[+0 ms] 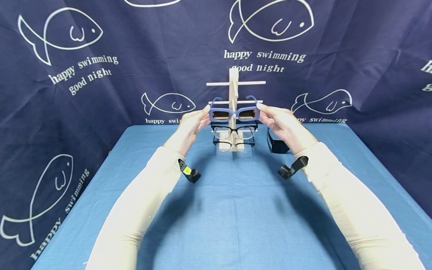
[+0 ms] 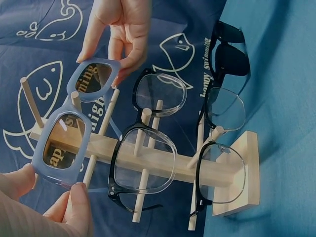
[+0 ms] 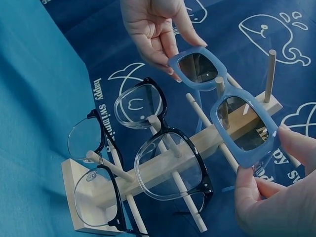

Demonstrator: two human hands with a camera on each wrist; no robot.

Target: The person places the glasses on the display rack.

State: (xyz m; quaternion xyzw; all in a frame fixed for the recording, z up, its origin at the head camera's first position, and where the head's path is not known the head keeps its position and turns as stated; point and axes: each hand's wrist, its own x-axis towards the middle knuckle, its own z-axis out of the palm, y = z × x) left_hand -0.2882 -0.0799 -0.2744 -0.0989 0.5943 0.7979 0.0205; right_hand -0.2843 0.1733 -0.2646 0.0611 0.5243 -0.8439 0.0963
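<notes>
Blue sunglasses (image 1: 221, 114) span left hand (image 1: 186, 130) and right hand (image 1: 284, 123), fingers (image 2: 77, 210) pinching either end, at a wooden stand (image 1: 231, 92).

Stand (image 1: 233, 80) sits on counter (image 1: 233, 210), before curtain (image 1: 189, 45). First sunglasses (image 1: 239, 111) at stand's front, between left grip (image 1: 189, 129) and right grip (image 1: 282, 123). Below, on stand: upper glasses (image 1: 239, 129), then lower glasses (image 1: 237, 144). Second sunglasses (image 1: 278, 146): counter, right of stand.

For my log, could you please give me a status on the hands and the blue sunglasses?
Left hand, right hand: each pinching one end of the blue sunglasses. Sunglasses at wooden stand, above two black-framed pairs. No obstruction visible.
</notes>
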